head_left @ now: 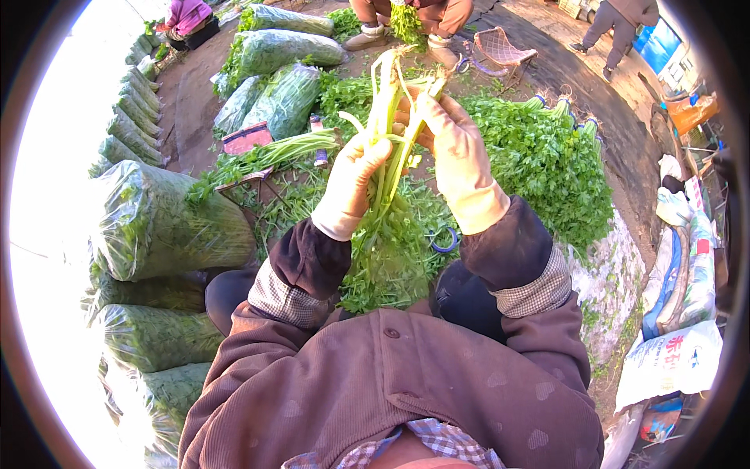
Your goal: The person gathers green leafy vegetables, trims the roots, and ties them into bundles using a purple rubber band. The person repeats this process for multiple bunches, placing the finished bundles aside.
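Note:
My left hand [350,183], in a pale glove, grips a small bunch of celery [382,120] around its stalks, thumb across the front. The root ends point up and away from me; the leaves hang down between my forearms. My right hand [463,161], gloved too, holds stalks of the same bunch near the root end, its fingers partly hidden behind them. Below the hands, loose leaves and trimmings [404,246] cover the ground. A blue roll of tape [443,240] lies there by my right knee.
Tied celery bunches [539,158] are piled at right. Loose stalks [293,148] lie over a folding stool [246,177] at left. Plastic-wrapped celery bales [170,223] line the left side. Opposite sits a person [410,17] near an unoccupied stool [505,47]. Sacks [668,363] lie at far right.

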A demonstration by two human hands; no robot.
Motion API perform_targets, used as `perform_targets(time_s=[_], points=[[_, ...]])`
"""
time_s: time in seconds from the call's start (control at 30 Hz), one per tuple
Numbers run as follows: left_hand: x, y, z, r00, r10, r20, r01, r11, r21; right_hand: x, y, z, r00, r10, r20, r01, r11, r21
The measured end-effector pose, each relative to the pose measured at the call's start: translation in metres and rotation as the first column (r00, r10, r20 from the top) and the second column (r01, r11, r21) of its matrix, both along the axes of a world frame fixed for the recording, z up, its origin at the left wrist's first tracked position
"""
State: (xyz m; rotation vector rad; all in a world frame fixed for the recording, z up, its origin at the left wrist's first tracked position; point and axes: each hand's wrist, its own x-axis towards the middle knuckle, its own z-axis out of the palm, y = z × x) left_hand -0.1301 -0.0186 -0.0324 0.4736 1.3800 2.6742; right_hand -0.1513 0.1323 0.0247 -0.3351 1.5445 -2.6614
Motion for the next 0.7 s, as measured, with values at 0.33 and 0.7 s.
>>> perform_targets(time_s=[0.33, 0.7], points=[[-0.002, 0.000, -0.016, 0.984, 0.177, 0.034, -0.172, 0.977, -0.126, 0.001, -0.004, -0.014, 0.996, 0.091, 0.006, -0.091, 0.996, -0.027], [-0.027, 0.025, -0.010, 0.623, 0.431, -0.653, -0.773, 0.469, -0.427, -0.022, 0.000, -0.046, 0.978, -0.115, -0.175, 0.126, 0.991, 0.051]])
